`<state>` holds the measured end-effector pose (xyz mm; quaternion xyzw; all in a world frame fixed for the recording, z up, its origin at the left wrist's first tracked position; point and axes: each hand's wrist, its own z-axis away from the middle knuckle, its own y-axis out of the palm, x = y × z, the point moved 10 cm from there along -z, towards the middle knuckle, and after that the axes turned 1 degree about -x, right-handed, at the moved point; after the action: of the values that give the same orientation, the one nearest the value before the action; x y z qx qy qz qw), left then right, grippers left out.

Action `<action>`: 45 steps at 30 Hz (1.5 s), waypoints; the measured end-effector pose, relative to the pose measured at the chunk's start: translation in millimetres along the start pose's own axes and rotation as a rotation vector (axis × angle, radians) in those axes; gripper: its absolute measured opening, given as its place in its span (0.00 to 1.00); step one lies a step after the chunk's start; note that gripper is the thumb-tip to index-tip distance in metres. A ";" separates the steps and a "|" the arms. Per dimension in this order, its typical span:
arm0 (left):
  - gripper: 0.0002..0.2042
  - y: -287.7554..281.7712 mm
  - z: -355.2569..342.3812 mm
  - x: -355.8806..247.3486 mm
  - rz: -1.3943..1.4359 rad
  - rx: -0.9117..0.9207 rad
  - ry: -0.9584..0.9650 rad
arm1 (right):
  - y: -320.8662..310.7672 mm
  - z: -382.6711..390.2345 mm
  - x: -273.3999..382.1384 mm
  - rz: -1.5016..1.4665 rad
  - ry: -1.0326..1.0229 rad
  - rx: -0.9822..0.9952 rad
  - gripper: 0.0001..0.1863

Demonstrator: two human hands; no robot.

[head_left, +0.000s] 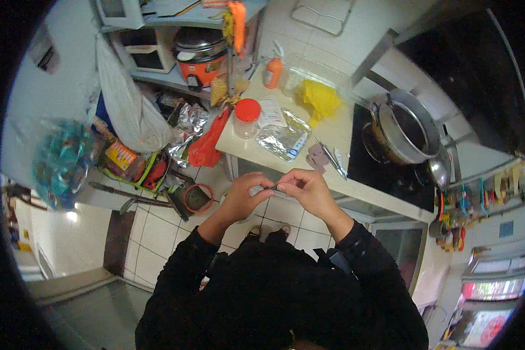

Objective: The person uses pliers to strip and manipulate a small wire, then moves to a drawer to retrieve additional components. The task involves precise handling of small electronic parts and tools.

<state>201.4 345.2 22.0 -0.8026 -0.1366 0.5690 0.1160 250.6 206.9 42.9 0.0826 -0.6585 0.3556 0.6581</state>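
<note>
One head-worn fisheye view, left of side-by-side pair: upright, looking steeply down over person's dark-clothed torso point(286, 291), close, at bottom. Left hand point(246, 195) and right hand point(310, 189) near, mid-frame; shoes point(255, 231) and tiled floor point(160, 233) farther below; counter point(336, 133) ahead. Wide field, straight edges bending toward black rounded rim.

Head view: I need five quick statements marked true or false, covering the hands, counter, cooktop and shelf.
1. The left hand and right hand meet at a small dark item. True.
2. The clear jar has a blue lid. False: the clear jar has a red lid.
3. An orange bottle stands on the counter. True.
4. The metal pot is on the floor. False: the metal pot is on the black cooktop.
5. The rice cooker is on a shelf. True.
</note>
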 end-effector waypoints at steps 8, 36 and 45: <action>0.06 47.4 6.1 -25.1 -0.011 0.286 0.096 | -0.9 48.4 -38.0 -0.247 0.093 0.081 0.07; 0.08 162.9 3.9 -25.3 0.619 0.229 -0.305 | -163.3 80.1 -180.2 0.229 0.022 -0.344 0.13; 0.08 60.9 -36.4 43.7 0.600 -0.056 -0.311 | -174.4 -91.4 -287.6 0.808 0.083 -0.385 0.13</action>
<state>254.9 302.4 -25.5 -0.7134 0.0741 0.6895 -0.1008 459.6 28.3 -171.4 -0.3194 -0.6651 0.4581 0.4958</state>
